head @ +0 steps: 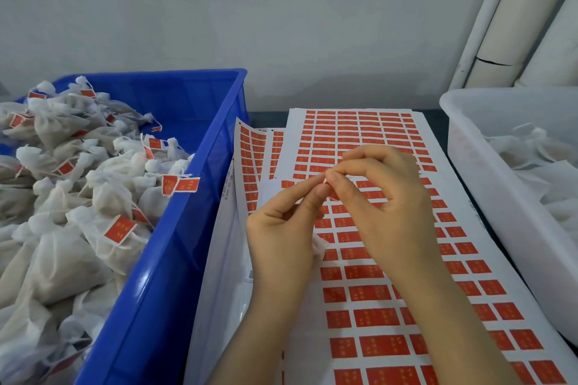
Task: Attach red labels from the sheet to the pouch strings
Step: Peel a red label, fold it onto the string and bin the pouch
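A red label (327,186) is pinched between the curled fingertips of the left hand (281,228) and right hand (391,197), just above the sheet of red labels (369,294), a bit of white pouch (320,243) showing under the left palm. The sheet lies on a dark tabletop (267,120) by a pale grey wall (219,9), between a blue crate (187,212) of labelled pouches (62,262), left, and a white tub (488,197), right. The labels' gold marks are too small to read.

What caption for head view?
Left hand and right hand pinch a red label over the sheet, beside blue bin.
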The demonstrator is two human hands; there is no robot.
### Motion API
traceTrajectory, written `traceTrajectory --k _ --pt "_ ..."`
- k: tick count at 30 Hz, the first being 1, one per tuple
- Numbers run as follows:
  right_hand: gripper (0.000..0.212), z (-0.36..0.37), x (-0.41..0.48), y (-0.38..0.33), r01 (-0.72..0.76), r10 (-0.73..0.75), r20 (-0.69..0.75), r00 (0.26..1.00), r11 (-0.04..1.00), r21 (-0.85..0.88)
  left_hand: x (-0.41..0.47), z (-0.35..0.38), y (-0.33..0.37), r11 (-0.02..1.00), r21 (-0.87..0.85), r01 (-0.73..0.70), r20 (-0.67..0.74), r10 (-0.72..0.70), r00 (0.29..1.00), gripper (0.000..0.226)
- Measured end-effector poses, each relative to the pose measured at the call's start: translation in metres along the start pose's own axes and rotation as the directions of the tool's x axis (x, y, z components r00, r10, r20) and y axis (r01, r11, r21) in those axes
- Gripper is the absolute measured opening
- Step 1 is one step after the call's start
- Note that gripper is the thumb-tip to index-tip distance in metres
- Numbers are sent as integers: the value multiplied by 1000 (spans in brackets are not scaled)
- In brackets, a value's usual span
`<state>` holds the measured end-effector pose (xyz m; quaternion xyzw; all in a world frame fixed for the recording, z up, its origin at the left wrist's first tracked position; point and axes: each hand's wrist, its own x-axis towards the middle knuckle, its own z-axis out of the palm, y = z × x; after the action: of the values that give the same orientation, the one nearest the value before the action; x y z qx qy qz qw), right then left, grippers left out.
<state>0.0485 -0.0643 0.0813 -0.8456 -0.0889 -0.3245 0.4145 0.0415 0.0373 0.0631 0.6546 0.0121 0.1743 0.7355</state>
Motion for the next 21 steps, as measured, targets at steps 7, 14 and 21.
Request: traceTrajectory --k 7,14,21 --pt "30 0 2 2 -315 273 183 945 910 269 6 -5 1 956 -130 263 -26 -269 963 21" --pt "13 4 -1 3 -308 232 264 936 903 300 9 -9 4 910 -214 354 40 -354 934 19" --pt "8 7 -3 8 -295 233 213 949 893 339 9 -8 5 882 -289 372 112 -355 928 29"
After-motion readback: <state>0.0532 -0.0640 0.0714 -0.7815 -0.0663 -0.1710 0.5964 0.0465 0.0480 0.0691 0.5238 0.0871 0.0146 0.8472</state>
